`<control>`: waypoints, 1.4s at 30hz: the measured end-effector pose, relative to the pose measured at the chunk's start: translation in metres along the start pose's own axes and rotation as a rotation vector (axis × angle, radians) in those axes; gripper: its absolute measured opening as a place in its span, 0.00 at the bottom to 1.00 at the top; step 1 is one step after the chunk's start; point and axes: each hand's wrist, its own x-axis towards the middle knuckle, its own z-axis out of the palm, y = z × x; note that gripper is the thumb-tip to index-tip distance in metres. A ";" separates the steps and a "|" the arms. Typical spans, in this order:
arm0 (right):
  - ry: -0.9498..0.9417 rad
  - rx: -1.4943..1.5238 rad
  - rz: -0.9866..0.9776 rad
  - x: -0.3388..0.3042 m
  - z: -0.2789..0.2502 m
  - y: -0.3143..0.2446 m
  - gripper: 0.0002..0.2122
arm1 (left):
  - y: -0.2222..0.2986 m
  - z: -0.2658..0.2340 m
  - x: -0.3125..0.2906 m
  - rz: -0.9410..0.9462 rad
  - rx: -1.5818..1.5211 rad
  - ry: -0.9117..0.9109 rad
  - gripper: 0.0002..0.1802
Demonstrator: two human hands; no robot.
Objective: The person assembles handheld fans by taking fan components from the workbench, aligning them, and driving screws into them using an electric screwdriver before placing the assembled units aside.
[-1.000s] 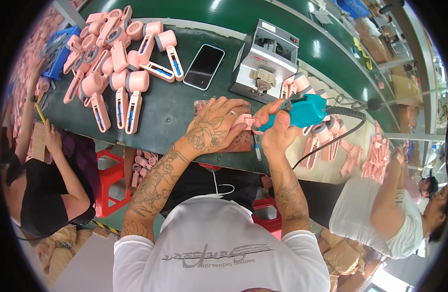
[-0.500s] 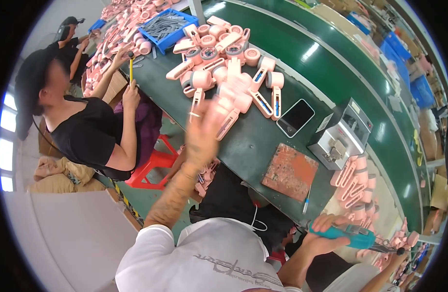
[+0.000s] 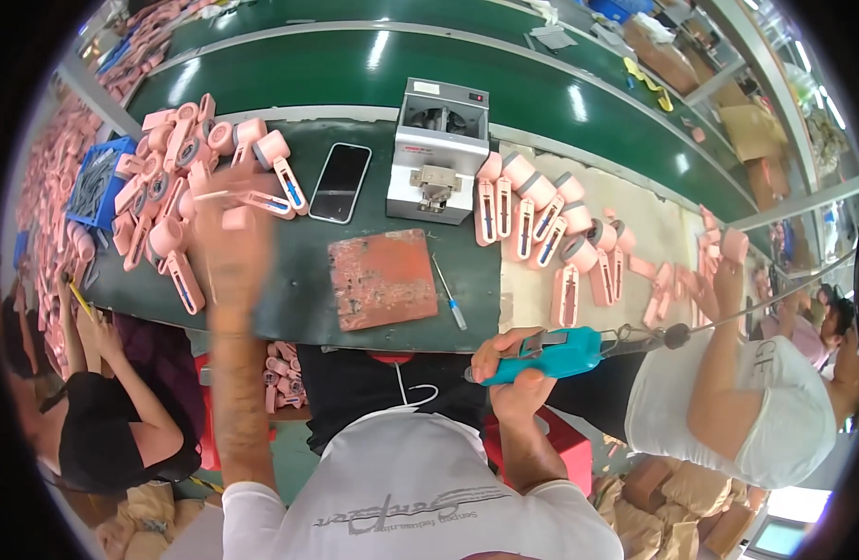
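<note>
My left hand [image 3: 232, 247] is smeared by motion at the right edge of a pile of pink plastic housings [image 3: 171, 238], which have round heads and slotted handles. A blurred pink shape shows at its fingers; whether they hold it cannot be made out. My right hand [image 3: 515, 383] is closed around a teal electric screwdriver [image 3: 565, 353], held level in front of the bench edge, with a spring and cord at its right end. Before me on the dark green bench lie a worn reddish square plate [image 3: 383, 280] and a small blue-handled screwdriver [image 3: 456, 313].
A phone [image 3: 340, 182] lies beside a silver screw-feeder-like machine [image 3: 439, 149]. More slotted pink housings [image 3: 523, 224] stand to its right. A blue bin [image 3: 98, 182] of grey strips is at left; a green conveyor [image 3: 504, 84] runs behind. Co-workers sit on both sides.
My view has swung to the right. The left hand stays blurred over the pile's near right side. The right hand still grips the electric screwdriver, now closer to the middle of the view.
</note>
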 end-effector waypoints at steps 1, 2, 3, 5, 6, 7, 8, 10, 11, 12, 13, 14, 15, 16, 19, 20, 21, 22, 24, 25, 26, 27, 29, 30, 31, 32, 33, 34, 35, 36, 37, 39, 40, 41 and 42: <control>-0.019 0.009 0.004 -0.002 0.000 -0.003 0.34 | 0.044 0.023 -0.003 0.310 -0.143 -0.117 0.12; 0.020 -0.037 -0.004 -0.005 -0.007 -0.001 0.34 | 0.093 0.073 -0.010 0.164 -0.327 -0.165 0.12; 0.036 -0.051 -0.002 -0.006 -0.010 -0.001 0.34 | 0.122 0.114 -0.010 0.457 -0.241 -0.376 0.14; 0.020 -0.029 0.010 -0.008 -0.008 -0.008 0.34 | 0.163 0.179 -0.020 0.630 -0.215 -0.221 0.14; 0.018 -0.019 0.024 -0.010 -0.008 -0.010 0.34 | 0.174 0.206 -0.019 0.671 -0.067 -0.268 0.15; 0.018 -0.023 0.018 -0.014 -0.010 -0.013 0.34 | 0.181 0.221 -0.021 0.633 -0.019 -0.330 0.17; 0.020 -0.024 0.025 -0.019 -0.012 -0.014 0.34 | 0.190 0.226 -0.019 0.599 0.028 -0.391 0.19; 0.032 -0.037 0.024 -0.025 -0.017 -0.018 0.35 | 0.205 0.234 -0.012 0.503 0.139 -0.607 0.23; 0.050 -0.041 0.019 -0.026 -0.019 -0.019 0.35 | 0.209 0.238 -0.013 0.468 0.157 -0.668 0.24; 0.050 -0.041 0.018 -0.028 -0.020 -0.020 0.35 | 0.199 0.254 -0.022 0.432 0.073 -0.468 0.23; 0.049 -0.040 0.019 -0.029 -0.019 -0.021 0.35 | 0.190 0.271 -0.029 0.435 0.075 -0.468 0.23; 0.054 -0.038 0.016 -0.028 -0.020 -0.022 0.35 | 0.187 0.276 -0.029 0.445 0.015 -0.409 0.21; 0.054 -0.037 0.018 -0.026 -0.020 -0.022 0.35 | 0.183 0.280 -0.030 0.453 -0.043 -0.348 0.19; 0.049 -0.034 0.023 -0.024 -0.019 -0.021 0.35 | 0.179 0.282 -0.035 0.455 -0.111 -0.243 0.15; 0.072 -0.058 0.038 -0.016 -0.024 -0.014 0.35 | 0.178 0.243 -0.032 0.553 -0.228 -0.100 0.11; 0.077 -0.053 0.042 -0.015 -0.027 -0.013 0.35 | 0.182 0.208 -0.024 0.560 -0.245 -0.107 0.10; 0.079 -0.081 0.039 -0.013 -0.027 -0.013 0.36 | 0.176 0.182 -0.025 0.549 -0.277 -0.180 0.12; 0.085 -0.110 0.037 -0.010 -0.028 -0.011 0.36 | 0.167 0.165 -0.029 0.538 -0.312 -0.255 0.14; 0.091 -0.141 0.036 -0.005 -0.028 -0.007 0.37 | 0.145 0.132 -0.039 0.443 -0.388 -0.365 0.15; 0.090 -0.155 0.040 -0.001 -0.028 -0.006 0.37 | 0.132 0.118 -0.041 0.447 -0.425 -0.422 0.15; 0.075 -0.170 0.051 0.001 -0.028 -0.003 0.37 | 0.121 0.103 -0.044 0.462 -0.440 -0.441 0.14; 0.065 -0.163 0.062 0.005 -0.025 -0.001 0.37 | 0.109 0.098 -0.050 0.438 -0.424 -0.450 0.14; 0.004 -0.133 0.089 0.016 -0.020 0.002 0.38 | 0.086 0.094 -0.064 0.508 -0.365 -0.385 0.14; -0.008 -0.129 0.104 0.020 -0.014 0.007 0.38 | 0.076 0.094 -0.070 0.503 -0.356 -0.388 0.14; -0.003 -0.070 0.115 0.025 -0.007 0.011 0.38 | 0.066 0.092 -0.074 0.487 -0.351 -0.388 0.14; 0.005 -0.021 0.120 0.033 -0.002 0.015 0.38 | 0.061 0.091 -0.074 0.477 -0.338 -0.419 0.14; -0.001 -0.030 0.126 0.041 0.004 0.019 0.38 | 0.058 0.089 -0.075 0.468 -0.327 -0.454 0.14; -0.010 0.035 0.087 0.051 0.011 0.023 0.37 | 0.057 0.088 -0.077 0.458 -0.334 -0.449 0.14; -0.019 0.099 0.045 0.062 0.019 0.027 0.37 | 0.056 0.087 -0.079 0.432 -0.328 -0.448 0.14; -0.029 0.075 0.010 0.074 0.029 0.029 0.36 | 0.055 0.087 -0.079 0.411 -0.324 -0.446 0.14; -0.019 0.056 -0.040 0.084 0.037 0.033 0.36 | 0.055 0.089 -0.080 0.407 -0.334 -0.439 0.14; -0.013 -0.003 -0.125 0.097 0.051 0.039 0.36 | 0.052 0.092 -0.084 0.392 -0.363 -0.389 0.15; -0.018 -0.010 -0.124 0.100 0.053 0.041 0.36 | 0.050 0.093 -0.086 0.386 -0.369 -0.384 0.15; -0.038 0.022 -0.128 0.102 0.054 0.042 0.35 | 0.049 0.093 -0.088 0.381 -0.359 -0.372 0.16; -0.058 0.056 -0.131 0.103 0.055 0.042 0.35 | 0.048 0.093 -0.089 0.375 -0.349 -0.361 0.16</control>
